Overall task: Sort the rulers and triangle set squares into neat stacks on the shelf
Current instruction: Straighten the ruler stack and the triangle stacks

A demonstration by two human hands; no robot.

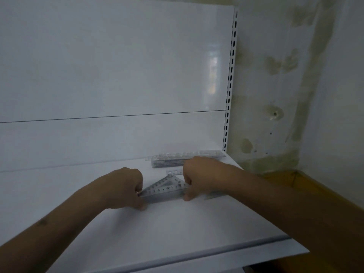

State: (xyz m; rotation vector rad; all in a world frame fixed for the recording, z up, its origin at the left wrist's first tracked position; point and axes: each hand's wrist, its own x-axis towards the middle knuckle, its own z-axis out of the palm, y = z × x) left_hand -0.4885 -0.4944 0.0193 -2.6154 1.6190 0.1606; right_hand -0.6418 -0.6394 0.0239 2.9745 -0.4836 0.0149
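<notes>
Ruler stack (pixel 187 159) lies finished at centre frame, by the shelf (pixel 177 223) back. Left hand (pixel 126 186) and right hand (pixel 197 179) pinch the set-square stack (pixel 165 191) ends, squaring it. One ruler (pixel 174 172) remains loose between stacks.

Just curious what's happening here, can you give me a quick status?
Left hand and right hand gripping clear plastic triangle set squares on white shelf. Clear ruler stack behind, against the back. Nothing blocking.

I seem to stand in a shop or stockroom: a white metal display shelf (pixel 157 229) with a slotted upright (pixel 230 81) against a stained wall (pixel 285 75).
</notes>
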